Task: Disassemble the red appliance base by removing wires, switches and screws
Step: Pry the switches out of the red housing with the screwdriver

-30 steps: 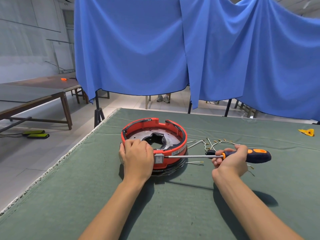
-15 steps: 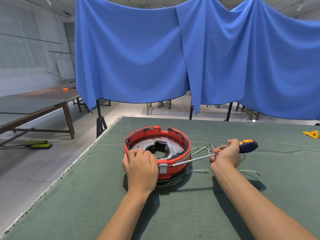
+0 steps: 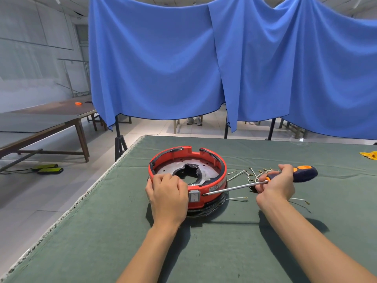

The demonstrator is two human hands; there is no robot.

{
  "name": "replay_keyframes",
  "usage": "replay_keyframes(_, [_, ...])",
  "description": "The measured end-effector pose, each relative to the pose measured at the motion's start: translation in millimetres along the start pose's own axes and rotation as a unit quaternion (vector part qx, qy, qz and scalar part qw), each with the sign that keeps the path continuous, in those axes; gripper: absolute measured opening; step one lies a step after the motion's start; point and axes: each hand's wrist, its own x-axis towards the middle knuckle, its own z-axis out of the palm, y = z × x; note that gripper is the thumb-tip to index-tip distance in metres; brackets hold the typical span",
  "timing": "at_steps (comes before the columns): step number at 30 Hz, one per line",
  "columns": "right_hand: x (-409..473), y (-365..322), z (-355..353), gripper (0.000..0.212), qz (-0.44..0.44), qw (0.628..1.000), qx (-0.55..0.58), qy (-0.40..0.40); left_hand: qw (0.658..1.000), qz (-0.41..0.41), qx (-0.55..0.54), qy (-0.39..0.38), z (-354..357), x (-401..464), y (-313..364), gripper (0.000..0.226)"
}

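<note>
The left hand (image 3: 168,198) grasps the rim of the red base (image 3: 216,180); the right hand (image 3: 275,185) grasps the screwdriver (image 3: 293,175), its tip beside the switch (image 3: 194,196).

The left hand (image 3: 167,198) covers the near-left rim and wall of the red appliance base (image 3: 212,185), so what lies under its fingers cannot be told. The right hand (image 3: 275,185) hides the front of the screwdriver (image 3: 302,173) handle. The label on the base is too small to read. The yellow object (image 3: 370,155) and the tabletop (image 3: 234,250) are cut off at the picture's edges.
</note>
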Motion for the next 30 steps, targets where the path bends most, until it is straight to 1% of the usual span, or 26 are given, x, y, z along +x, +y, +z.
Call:
replay_keyframes(6, [-16,-2,-20,0.036,-0.034,0.999,0.018,-0.005,1.000,-0.002,0.002,-0.006,-1,-1,0,0.028])
replay_keyframes(18, [-22,4,-31,0.036,-0.033,0.999,0.039,0.003,1.000,-0.008,0.005,-0.001,2,0,2,0.030])
replay_keyframes(22, [-19,5,-27,0.036,-0.022,0.999,0.025,0.020,1.000,-0.007,0.006,-0.006,4,0,3,0.031])
replay_keyframes(30, [-5,7,-3,0.033,-0.013,0.999,0.006,0.029,1.000,-0.003,0.004,-0.003,5,-1,2,0.031])
